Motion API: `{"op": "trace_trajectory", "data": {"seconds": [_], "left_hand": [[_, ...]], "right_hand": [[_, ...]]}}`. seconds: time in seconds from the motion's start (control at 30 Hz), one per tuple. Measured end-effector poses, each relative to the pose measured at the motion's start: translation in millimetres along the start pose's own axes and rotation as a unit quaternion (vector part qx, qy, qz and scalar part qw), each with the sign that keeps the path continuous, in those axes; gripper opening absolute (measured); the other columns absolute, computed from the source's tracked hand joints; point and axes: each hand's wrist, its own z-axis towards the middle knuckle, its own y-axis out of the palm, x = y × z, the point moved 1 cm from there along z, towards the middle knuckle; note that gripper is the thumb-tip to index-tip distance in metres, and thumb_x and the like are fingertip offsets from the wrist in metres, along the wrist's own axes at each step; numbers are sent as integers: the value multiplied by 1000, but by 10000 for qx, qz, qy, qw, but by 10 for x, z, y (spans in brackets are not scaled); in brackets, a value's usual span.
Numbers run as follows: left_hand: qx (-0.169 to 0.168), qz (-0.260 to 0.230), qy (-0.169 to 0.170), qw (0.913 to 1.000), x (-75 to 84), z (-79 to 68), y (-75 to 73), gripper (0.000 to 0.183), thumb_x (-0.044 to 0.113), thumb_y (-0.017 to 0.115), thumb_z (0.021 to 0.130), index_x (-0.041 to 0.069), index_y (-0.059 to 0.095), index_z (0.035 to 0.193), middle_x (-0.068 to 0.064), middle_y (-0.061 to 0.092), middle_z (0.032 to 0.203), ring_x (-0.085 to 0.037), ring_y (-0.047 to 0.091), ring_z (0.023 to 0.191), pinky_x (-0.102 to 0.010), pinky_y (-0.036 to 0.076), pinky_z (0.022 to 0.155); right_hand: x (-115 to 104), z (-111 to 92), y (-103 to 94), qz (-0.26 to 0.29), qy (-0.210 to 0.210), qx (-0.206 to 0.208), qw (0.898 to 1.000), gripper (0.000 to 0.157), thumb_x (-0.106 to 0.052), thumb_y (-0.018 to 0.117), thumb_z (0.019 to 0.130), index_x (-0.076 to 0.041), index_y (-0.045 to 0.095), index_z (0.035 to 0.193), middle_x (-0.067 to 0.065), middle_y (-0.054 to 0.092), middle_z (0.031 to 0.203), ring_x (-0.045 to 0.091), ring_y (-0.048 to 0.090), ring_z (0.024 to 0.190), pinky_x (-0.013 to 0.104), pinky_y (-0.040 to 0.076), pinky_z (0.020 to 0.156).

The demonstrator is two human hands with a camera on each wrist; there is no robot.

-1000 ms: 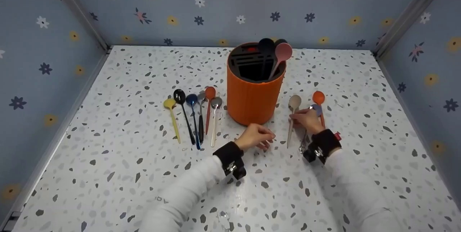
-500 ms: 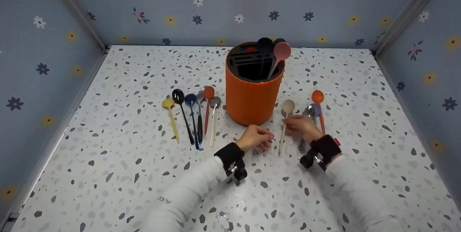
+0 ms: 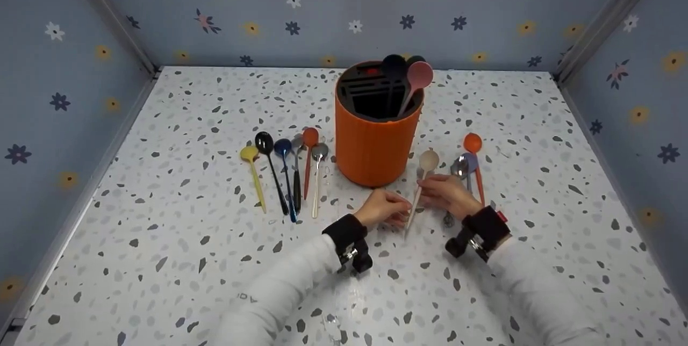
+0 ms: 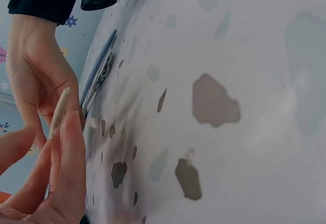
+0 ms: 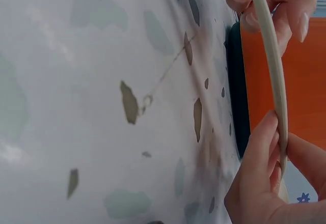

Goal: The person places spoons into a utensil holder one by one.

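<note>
A beige spoon (image 3: 429, 161) slants over the table, bowl up and away, its thin handle running down toward me. My right hand (image 3: 449, 194) pinches the handle below the bowl, between thumb and fingers (image 5: 260, 155). Close by on the left, my left hand (image 3: 381, 209) has its fingers loosely bent, right beside the lower handle. From the left wrist, the handle end (image 4: 60, 109) passes next to the left fingers (image 4: 71, 152), with the thumb held apart. An orange cylindrical utensil holder (image 3: 376, 152) stands upright beyond both hands; a pink spoon (image 3: 420, 75) and dark spoons lean in it.
Left of the holder lies a row of several spoons, among them a yellow spoon (image 3: 249, 153), a black spoon (image 3: 264, 143) and a blue spoon (image 3: 283, 147). On the right lie an orange spoon (image 3: 472, 143), a purple spoon (image 3: 470, 161) and a silver spoon (image 3: 459, 166).
My right hand has shifted left and slightly nearer with the beige spoon, bringing its handle to the left hand. The left hand has barely moved.
</note>
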Motion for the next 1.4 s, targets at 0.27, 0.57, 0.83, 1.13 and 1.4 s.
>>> {"op": "trace_trajectory", "data": {"seconds": [0.27,0.57,0.83,1.13,1.4], "left_hand": [[87,329,-137,9993,11,-20,33,19,4,63,80,-6,64,96,-10,64,74,-12,60,57,-33,55,61],[71,573,83,9983,59,-74,48,20,-1,64,77,-9,63,96,-6,61,71,-11,58,56,-26,54,57],[-18,495,154,9987,204,-144,65,20,-2,63,78,-10,61,97,-9,62,73,-11,57,54,-34,55,63],[-213,739,372,9963,386,-219,62,21,-1,62,80,-9,61,98,-21,64,84,-11,57,53,-33,55,63],[-274,882,543,9942,581,-298,65,21,-1,60,81,-10,60,99,-21,63,81,-10,57,53,-31,56,61]], "right_hand": [[-17,-88,66,382,-117,-147,9991,28,-2,58,84,5,43,106,12,60,88,19,61,81,30,52,79],[-82,-211,127,308,-35,-2,9995,34,-5,60,84,0,40,111,9,57,91,17,60,81,30,51,79],[-199,-364,154,88,-565,-192,9982,25,-7,57,86,-2,42,106,6,51,92,14,57,79,27,51,78],[-336,-485,189,-147,-854,-106,9962,25,-10,57,86,-5,41,105,6,50,95,14,57,81,29,50,82],[-468,-570,212,-215,-1167,-192,9927,25,-11,58,86,-5,40,103,5,51,90,16,57,83,30,49,84]]}}
